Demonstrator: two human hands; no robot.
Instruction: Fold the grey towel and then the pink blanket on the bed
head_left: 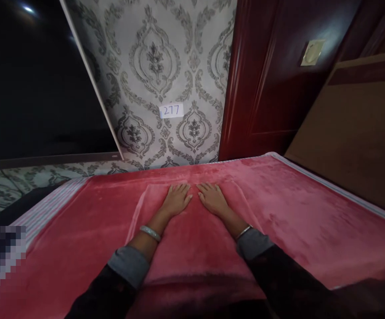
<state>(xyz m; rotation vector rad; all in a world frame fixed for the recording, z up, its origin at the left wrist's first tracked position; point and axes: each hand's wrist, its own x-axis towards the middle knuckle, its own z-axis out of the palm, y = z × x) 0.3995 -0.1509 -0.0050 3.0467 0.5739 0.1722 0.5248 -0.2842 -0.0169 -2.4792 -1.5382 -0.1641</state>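
A folded piece of plush red-pink fabric (199, 248) lies in front of me, on top of a larger spread of similar plush pink cloth (298, 208). My left hand (177, 199) rests palm down near the far edge of the folded piece, its fingers stretched forward. Beside it, a small gap to the right, my right hand (212, 198) lies flat on the same fabric. Neither hand grips anything. The near end of the folded piece falls into shadow close to my body.
A striped cloth (51, 206) shows under the pink cloth at left. Behind stands a patterned wall with a paper label (171, 110) reading 277. A dark screen (42, 84) is at upper left, a red wooden panel (255, 88) and large cardboard box (355, 133) at right.
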